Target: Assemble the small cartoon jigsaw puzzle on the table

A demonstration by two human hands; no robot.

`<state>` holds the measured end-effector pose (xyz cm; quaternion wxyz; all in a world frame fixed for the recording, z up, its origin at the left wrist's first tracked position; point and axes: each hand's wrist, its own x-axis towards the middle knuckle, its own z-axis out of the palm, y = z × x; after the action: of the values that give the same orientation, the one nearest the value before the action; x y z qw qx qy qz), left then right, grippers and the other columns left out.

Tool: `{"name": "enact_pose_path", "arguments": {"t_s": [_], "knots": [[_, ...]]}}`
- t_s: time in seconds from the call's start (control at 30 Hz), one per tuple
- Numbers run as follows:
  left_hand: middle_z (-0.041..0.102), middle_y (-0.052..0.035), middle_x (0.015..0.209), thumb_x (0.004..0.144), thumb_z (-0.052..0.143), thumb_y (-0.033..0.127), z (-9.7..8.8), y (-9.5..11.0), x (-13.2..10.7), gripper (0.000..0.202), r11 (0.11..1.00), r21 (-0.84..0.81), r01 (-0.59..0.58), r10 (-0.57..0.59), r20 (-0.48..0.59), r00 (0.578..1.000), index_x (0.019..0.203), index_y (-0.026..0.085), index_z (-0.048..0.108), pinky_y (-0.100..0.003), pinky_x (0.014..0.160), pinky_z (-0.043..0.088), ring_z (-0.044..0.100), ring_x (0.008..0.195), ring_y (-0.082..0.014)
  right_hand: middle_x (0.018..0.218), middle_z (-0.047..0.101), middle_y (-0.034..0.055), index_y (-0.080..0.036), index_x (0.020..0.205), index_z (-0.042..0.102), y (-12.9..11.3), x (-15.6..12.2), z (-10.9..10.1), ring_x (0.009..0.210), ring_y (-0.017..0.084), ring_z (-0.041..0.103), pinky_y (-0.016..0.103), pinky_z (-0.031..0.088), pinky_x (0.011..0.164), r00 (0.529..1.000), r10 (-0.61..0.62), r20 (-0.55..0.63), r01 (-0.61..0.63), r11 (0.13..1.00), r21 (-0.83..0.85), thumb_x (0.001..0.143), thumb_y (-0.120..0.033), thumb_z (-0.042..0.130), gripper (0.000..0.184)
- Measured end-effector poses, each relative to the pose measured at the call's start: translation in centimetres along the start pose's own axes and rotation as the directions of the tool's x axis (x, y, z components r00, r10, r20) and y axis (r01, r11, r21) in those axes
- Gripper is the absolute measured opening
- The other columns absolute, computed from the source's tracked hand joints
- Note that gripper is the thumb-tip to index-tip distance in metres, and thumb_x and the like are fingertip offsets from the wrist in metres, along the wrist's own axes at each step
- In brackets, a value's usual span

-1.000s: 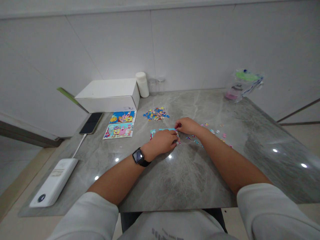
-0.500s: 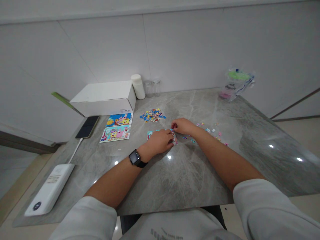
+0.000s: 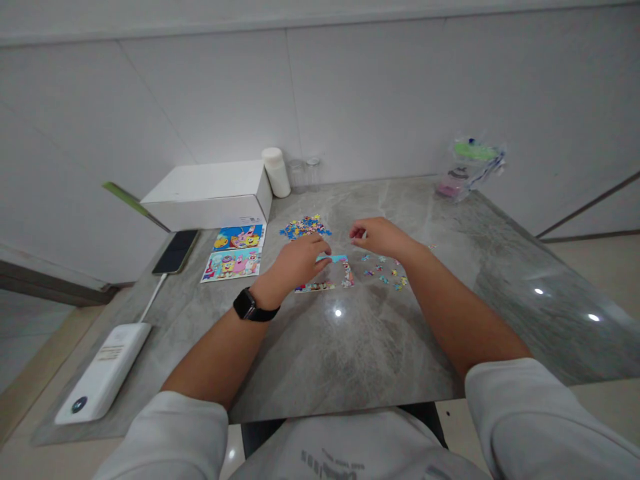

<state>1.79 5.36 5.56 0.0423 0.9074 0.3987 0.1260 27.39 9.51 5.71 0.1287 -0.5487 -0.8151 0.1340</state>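
A partly joined jigsaw frame (image 3: 336, 273) lies on the grey marble table (image 3: 380, 347). My left hand (image 3: 296, 260), a black watch on its wrist, rests with curled fingers on the frame's left part, fingertips at its blue top edge. My right hand (image 3: 376, 235) hovers just right of the frame, thumb and finger pinched on a small puzzle piece. A heap of loose pieces (image 3: 304, 227) lies beyond my left hand. Scattered pieces (image 3: 384, 272) lie beside my right forearm.
Two cartoon picture cards (image 3: 235, 252) lie left of the frame, with a phone (image 3: 175, 251) and a white power bank (image 3: 103, 371) further left. A white box (image 3: 210, 193), a white bottle (image 3: 276, 172), small jars and a plastic bag (image 3: 470, 168) stand along the wall.
My left hand slid back and left off the frame's right part, uncovering it. My right hand lifted away from the frame's corner, still pinched. The camera shifted slightly.
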Motion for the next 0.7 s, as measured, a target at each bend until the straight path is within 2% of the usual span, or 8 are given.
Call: {"name": "enact_pose_path", "arguments": {"t_s": [0.1,0.17,0.3,0.4,0.5,0.57,0.63,0.7], "knots": [[0.072,-0.0096,0.121,0.101,0.062,0.031,-2.6,-0.7,-0.7,0.022,0.999,-0.037,0.025,-0.030,-0.135,0.990,0.115,0.020,0.075,-0.039,0.097,0.054,0.068,0.109,-0.0247,0.094,0.079,0.0034,-0.021,0.101,0.079,-0.3,-1.4,-3.6,0.080,0.017,0.067,0.028,0.048,0.077,0.989,0.035,-0.143,-0.026,0.998,0.062,0.091,-0.028,0.071,0.015],[0.072,-0.0095,0.117,0.102,0.060,0.034,-4.0,-0.8,-1.4,0.025,0.997,-0.050,0.053,-0.062,-0.187,0.980,0.115,0.020,0.075,-0.040,0.098,0.054,0.068,0.108,-0.0252,0.092,0.077,0.0042,-0.021,0.102,0.079,-0.3,-2.4,-5.2,0.079,0.018,0.066,0.030,0.048,0.077,0.980,0.068,-0.186,-0.056,0.996,0.072,0.093,-0.028,0.068,0.016],[0.073,-0.0092,0.116,0.102,0.059,0.037,-4.7,-0.6,-3.8,0.027,0.997,-0.038,0.060,-0.065,-0.137,0.988,0.116,0.020,0.074,-0.042,0.100,0.053,0.068,0.105,-0.0257,0.091,0.077,0.0050,-0.021,0.099,0.079,1.0,-4.6,-5.2,0.080,0.019,0.066,0.030,0.048,0.078,0.975,0.137,-0.172,-0.130,0.990,0.055,0.092,-0.028,0.066,0.017],[0.073,-0.0086,0.114,0.102,0.056,0.039,-3.1,-1.0,-6.0,0.027,0.991,-0.065,0.116,-0.124,-0.126,0.984,0.113,0.021,0.073,-0.041,0.096,0.054,0.067,0.102,-0.0255,0.089,0.078,0.0041,-0.021,0.095,0.079,2.9,-6.5,-3.4,0.076,0.018,0.065,0.029,0.048,0.075,0.968,0.204,-0.148,-0.196,0.978,0.070,0.090,-0.028,0.066,0.015],[0.074,-0.0086,0.109,0.102,0.054,0.038,-0.3,-1.9,-8.0,0.027,0.972,-0.119,0.201,-0.220,-0.178,0.959,0.108,0.020,0.073,-0.040,0.095,0.052,0.067,0.099,-0.0248,0.087,0.078,0.0032,-0.022,0.093,0.078,5.0,-8.4,-1.0,0.074,0.017,0.066,0.029,0.048,0.074,0.950,0.262,-0.172,-0.242,0.962,0.126,0.089,-0.029,0.065,0.016],[0.073,-0.0091,0.108,0.103,0.052,0.039,1.8,-2.6,-8.8,0.030,0.954,-0.187,0.235,-0.272,-0.202,0.941,0.110,0.019,0.073,-0.038,0.091,0.052,0.066,0.096,-0.0235,0.090,0.078,0.0043,-0.021,0.097,0.077,6.4,-9.2,0.4,0.078,0.018,0.068,0.029,0.049,0.075,0.904,0.322,-0.282,-0.275,0.941,0.195,0.091,-0.031,0.062,0.019],[0.072,-0.0085,0.110,0.100,0.056,0.044,3.2,-3.3,-9.1,0.033,0.945,-0.257,0.204,-0.235,-0.093,0.968,0.115,0.020,0.073,-0.035,0.083,0.052,0.066,0.090,-0.0215,0.093,0.079,0.0063,-0.019,0.099,0.076,8.0,-9.8,1.1,0.081,0.019,0.069,0.029,0.050,0.077,0.840,0.400,-0.367,-0.319,0.911,0.262,0.093,-0.034,0.059,0.023],[0.071,-0.0075,0.108,0.100,0.056,0.045,3.9,-3.8,-9.2,0.035,0.938,-0.264,0.225,-0.256,-0.089,0.963,0.117,0.020,0.073,-0.034,0.079,0.050,0.063,0.085,-0.0200,0.097,0.079,0.0080,-0.018,0.104,0.076,9.5,-10.3,1.1,0.082,0.020,0.069,0.030,0.050,0.080,0.786,0.450,-0.423,-0.349,0.889,0.297,0.094,-0.036,0.058,0.027]]}}
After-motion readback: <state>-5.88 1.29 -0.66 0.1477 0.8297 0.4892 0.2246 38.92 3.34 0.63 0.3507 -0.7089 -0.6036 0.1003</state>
